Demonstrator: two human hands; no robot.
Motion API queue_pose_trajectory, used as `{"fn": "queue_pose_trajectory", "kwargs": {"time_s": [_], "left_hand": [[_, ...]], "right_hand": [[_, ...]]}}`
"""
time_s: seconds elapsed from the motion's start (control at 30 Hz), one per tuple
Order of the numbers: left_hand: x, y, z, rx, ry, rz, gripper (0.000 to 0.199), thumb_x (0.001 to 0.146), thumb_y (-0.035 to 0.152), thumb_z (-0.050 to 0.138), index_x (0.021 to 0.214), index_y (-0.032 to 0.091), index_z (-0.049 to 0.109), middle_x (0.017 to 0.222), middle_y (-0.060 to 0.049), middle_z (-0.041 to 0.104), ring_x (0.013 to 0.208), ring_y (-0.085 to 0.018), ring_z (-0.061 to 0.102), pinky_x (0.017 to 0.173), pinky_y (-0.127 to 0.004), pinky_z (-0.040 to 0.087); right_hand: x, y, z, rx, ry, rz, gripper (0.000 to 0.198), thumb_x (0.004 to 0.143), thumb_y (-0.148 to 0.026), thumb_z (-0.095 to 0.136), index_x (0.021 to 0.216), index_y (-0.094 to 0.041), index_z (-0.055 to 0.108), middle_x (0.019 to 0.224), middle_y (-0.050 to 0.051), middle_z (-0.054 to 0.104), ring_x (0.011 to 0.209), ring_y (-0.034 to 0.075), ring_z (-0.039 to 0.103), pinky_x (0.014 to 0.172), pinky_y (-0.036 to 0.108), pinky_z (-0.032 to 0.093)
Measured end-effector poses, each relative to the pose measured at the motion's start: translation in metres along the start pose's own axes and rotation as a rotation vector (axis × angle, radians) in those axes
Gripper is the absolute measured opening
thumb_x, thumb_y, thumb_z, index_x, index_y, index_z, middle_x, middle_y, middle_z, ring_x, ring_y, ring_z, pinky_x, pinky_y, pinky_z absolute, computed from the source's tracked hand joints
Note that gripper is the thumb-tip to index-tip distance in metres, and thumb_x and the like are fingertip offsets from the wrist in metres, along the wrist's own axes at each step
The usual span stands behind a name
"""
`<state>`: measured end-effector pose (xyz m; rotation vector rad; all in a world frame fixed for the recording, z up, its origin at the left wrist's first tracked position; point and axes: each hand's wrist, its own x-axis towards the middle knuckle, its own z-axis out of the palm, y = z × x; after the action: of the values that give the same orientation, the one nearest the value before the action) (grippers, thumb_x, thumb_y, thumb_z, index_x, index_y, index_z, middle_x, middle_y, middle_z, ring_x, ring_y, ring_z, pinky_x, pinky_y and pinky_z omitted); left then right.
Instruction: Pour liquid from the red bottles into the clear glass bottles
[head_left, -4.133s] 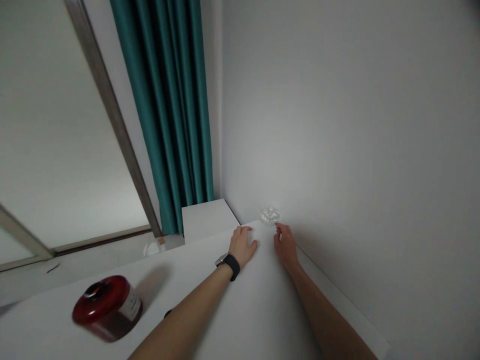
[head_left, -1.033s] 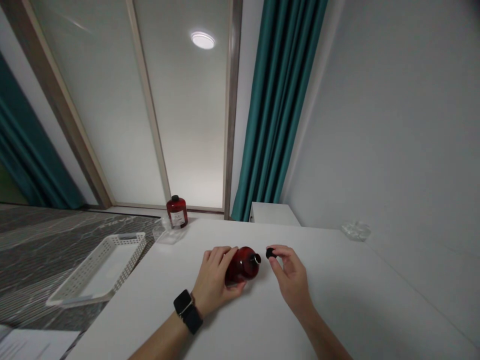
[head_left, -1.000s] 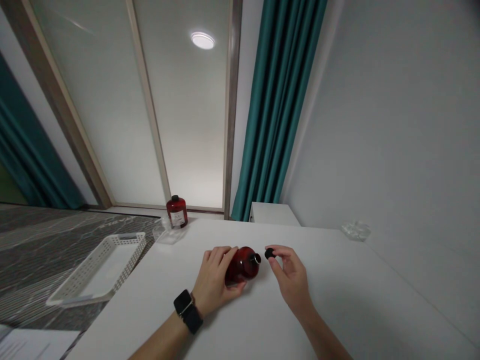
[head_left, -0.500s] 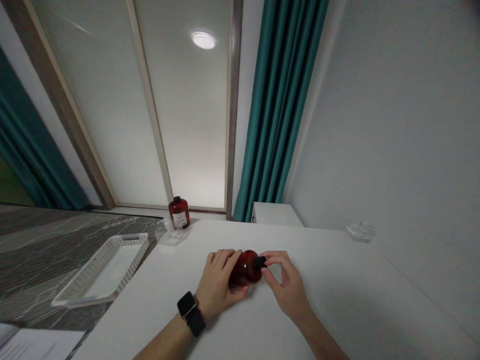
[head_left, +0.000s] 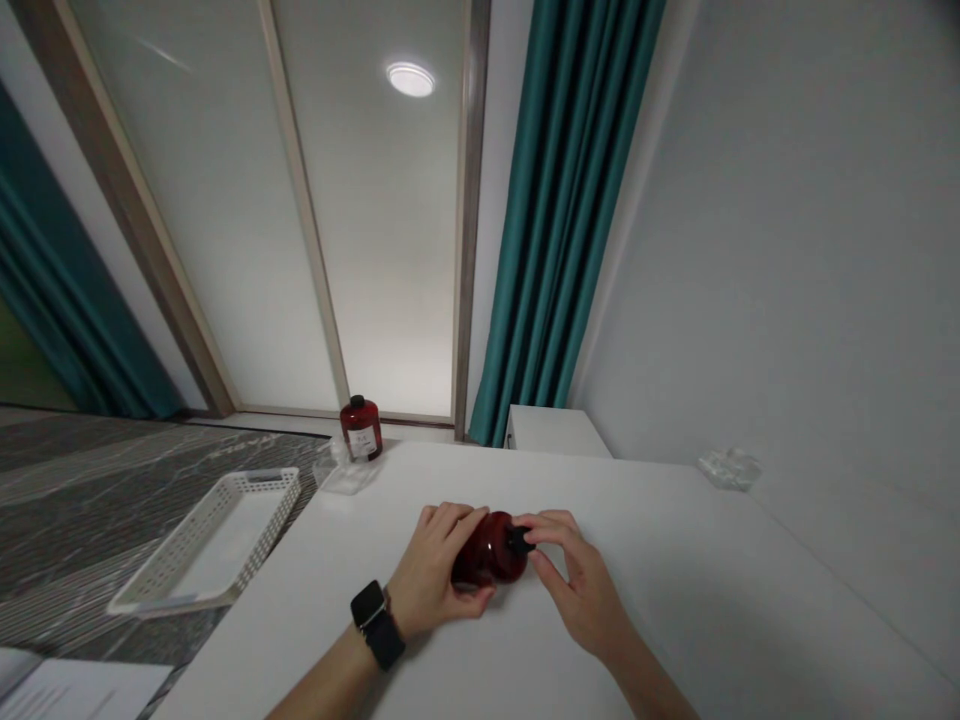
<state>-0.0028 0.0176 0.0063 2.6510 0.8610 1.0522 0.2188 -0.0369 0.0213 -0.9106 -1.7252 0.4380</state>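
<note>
The left hand [head_left: 435, 570] is wrapped around a dark red bottle [head_left: 495, 555], and a black watch [head_left: 377, 622] sits on that wrist. The bottle is tilted over near the middle of the white desk [head_left: 484, 675], with its neck pointing toward the right hand [head_left: 577, 580]. The right hand's thumb and fingers are closed around the black cap [head_left: 517, 540], which is at the bottle's neck; how tightly it is seated cannot be told.

At the desk's far left corner, a second red bottle [head_left: 361, 430] stands upright with a black top and a pale label, just beside some clear plastic packaging [head_left: 346, 480]. More crumpled clear plastic [head_left: 729, 468] lies at the far right, by the wall [head_left: 810, 250]. To the left of the desk is a white basket [head_left: 268, 528] with holes in its sides, and printed paper [head_left: 94, 690] shows at the lower left. Beyond the desk are a white cabinet [head_left: 559, 432], a green curtain [head_left: 574, 200] and frosted glass panels [head_left: 382, 260].
</note>
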Motion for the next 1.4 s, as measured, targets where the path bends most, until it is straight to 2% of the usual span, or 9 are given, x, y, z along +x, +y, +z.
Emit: {"fn": "queue_pose_trajectory", "kwargs": {"time_s": [0.13,0.27,0.43,0.63,0.83,1.0,1.17,1.33,1.4], "left_hand": [[0.001,0.001,-0.002,-0.043,-0.047,-0.028,0.081,0.065,0.029,0.07,0.14,0.023,0.042,0.119,-0.013,0.06,0.105,-0.033,0.057,0.091,-0.046,0.041],[0.0,0.003,0.0,-0.011,-0.002,-0.062,0.081,0.064,0.025,0.072,0.14,0.023,0.042,0.12,-0.013,0.059,0.105,-0.033,0.056,0.09,-0.045,0.042],[0.0,0.004,0.002,0.005,0.017,-0.065,0.084,0.064,0.024,0.075,0.14,0.022,0.04,0.12,-0.013,0.058,0.106,-0.032,0.055,0.09,-0.044,0.043],[-0.001,0.004,0.002,0.007,0.014,-0.067,0.085,0.064,0.025,0.076,0.141,0.024,0.04,0.121,-0.013,0.059,0.105,-0.033,0.056,0.09,-0.045,0.044],[0.0,0.002,0.002,0.0,0.011,-0.076,0.088,0.065,0.023,0.076,0.143,0.025,0.036,0.122,-0.013,0.057,0.106,-0.033,0.055,0.09,-0.046,0.044],[-0.001,0.001,0.0,-0.024,-0.024,-0.049,0.089,0.065,0.021,0.077,0.143,0.026,0.034,0.124,-0.013,0.055,0.108,-0.033,0.054,0.092,-0.047,0.044],[-0.002,0.002,0.001,-0.025,-0.001,-0.057,0.09,0.066,0.019,0.076,0.145,0.026,0.032,0.126,-0.013,0.055,0.109,-0.033,0.053,0.091,-0.047,0.045],[-0.001,0.001,0.0,-0.066,-0.023,-0.036,0.088,0.068,0.021,0.076,0.144,0.026,0.032,0.126,-0.012,0.054,0.11,-0.032,0.053,0.093,-0.047,0.046],[-0.001,0.001,0.0,-0.075,-0.026,-0.034,0.087,0.069,0.02,0.075,0.144,0.026,0.032,0.127,-0.013,0.053,0.111,-0.032,0.053,0.094,-0.048,0.046]], "right_hand": [[0.001,0.001,0.003,-0.049,0.025,-0.014,0.017,0.094,-0.018,0.056,0.104,-0.029,0.065,0.111,0.007,0.072,0.104,0.023,0.063,0.09,0.043,0.054],[0.001,0.001,0.007,-0.142,0.113,-0.034,0.018,0.092,-0.018,0.059,0.104,-0.028,0.066,0.102,0.006,0.071,0.096,0.023,0.064,0.084,0.041,0.054],[-0.002,0.002,0.008,-0.19,0.135,-0.01,0.022,0.092,-0.018,0.057,0.11,-0.027,0.066,0.092,0.006,0.066,0.089,0.023,0.062,0.076,0.039,0.054],[-0.001,0.003,0.008,-0.155,0.149,-0.036,0.018,0.091,-0.015,0.056,0.101,-0.027,0.066,0.106,0.008,0.069,0.1,0.025,0.063,0.086,0.044,0.054],[0.0,0.001,0.005,-0.155,0.167,-0.038,0.025,0.093,-0.013,0.052,0.103,-0.027,0.069,0.085,0.005,0.065,0.083,0.022,0.062,0.07,0.036,0.053],[-0.001,0.001,0.008,-0.171,0.122,-0.049,0.029,0.092,-0.012,0.052,0.113,-0.029,0.064,0.11,0.008,0.066,0.104,0.024,0.061,0.09,0.042,0.052],[-0.003,0.0,0.009,-0.206,0.189,-0.008,0.039,0.091,-0.014,0.055,0.127,-0.028,0.055,0.095,0.005,0.064,0.092,0.022,0.062,0.085,0.04,0.054],[-0.004,-0.005,0.009,-0.202,0.112,-0.011,0.041,0.091,-0.013,0.051,0.129,-0.028,0.055,0.118,0.009,0.064,0.111,0.024,0.059,0.096,0.042,0.051],[-0.004,-0.006,0.01,-0.18,0.104,-0.029,0.04,0.092,-0.013,0.05,0.129,-0.027,0.054,0.114,0.009,0.065,0.108,0.024,0.06,0.094,0.041,0.052]]}}
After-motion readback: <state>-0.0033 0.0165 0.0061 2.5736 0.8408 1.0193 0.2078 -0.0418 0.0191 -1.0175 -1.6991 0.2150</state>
